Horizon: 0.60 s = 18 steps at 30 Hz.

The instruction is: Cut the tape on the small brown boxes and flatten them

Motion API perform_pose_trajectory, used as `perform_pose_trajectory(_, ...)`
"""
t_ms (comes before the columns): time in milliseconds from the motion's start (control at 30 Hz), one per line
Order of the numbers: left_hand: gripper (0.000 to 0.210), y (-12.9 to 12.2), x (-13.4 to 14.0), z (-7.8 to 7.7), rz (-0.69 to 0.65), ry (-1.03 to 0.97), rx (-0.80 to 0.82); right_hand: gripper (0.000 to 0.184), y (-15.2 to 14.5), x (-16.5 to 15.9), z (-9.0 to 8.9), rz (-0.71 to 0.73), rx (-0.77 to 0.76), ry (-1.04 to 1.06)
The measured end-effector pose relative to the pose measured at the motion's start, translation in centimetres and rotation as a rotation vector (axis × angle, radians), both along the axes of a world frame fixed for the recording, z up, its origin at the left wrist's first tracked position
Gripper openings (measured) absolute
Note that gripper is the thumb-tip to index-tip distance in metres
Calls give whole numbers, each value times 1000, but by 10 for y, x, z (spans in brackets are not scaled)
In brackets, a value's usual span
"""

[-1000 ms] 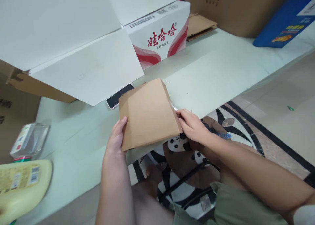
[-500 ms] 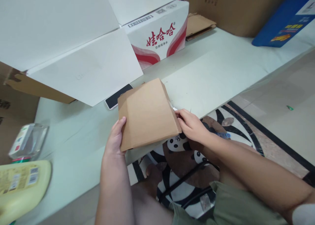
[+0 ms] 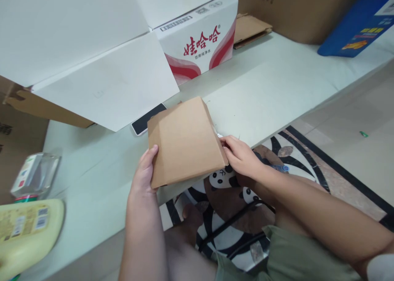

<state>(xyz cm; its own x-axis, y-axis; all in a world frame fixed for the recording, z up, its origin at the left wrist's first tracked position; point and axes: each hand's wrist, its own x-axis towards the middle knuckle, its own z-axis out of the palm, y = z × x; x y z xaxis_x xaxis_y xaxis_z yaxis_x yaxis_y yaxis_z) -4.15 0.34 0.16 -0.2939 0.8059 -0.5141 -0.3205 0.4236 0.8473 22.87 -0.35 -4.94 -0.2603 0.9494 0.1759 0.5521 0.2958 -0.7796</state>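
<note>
A small flat brown cardboard box (image 3: 187, 141) is held tilted over the front edge of the pale table. My left hand (image 3: 145, 168) grips its left side, the thumb lying on the top face and the other fingers hidden beneath. At the right side of the box, the closed fingers of my right hand (image 3: 237, 151) are at its edge. A bit of shiny clear material (image 3: 218, 135) shows there, close to the fingertips. Whether those fingers hold the box wall or something inside is hidden. Just behind the box lies a dark-screened phone (image 3: 148, 119).
White cartons (image 3: 104, 78) and a red-and-white carton (image 3: 201, 43) stand behind. At left are a clear bottle (image 3: 37, 176) and a yellow bottle (image 3: 30, 231). A blue container (image 3: 353, 26) and large brown box (image 3: 295, 14) stand at the back right. The table edge (image 3: 277, 130) runs diagonally.
Almost nothing differs. The camera view has shifted slightly; both hands keep the same places on the box.
</note>
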Motion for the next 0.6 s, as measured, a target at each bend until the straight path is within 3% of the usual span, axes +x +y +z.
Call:
perform_pose_trajectory(400,21,1,3,3,30,1,-34,24,0,1,1,2,-15,-6)
perform_pose_trajectory(600,28,1,2,2,22,0,-2,26,0,1,2,4,-27,4)
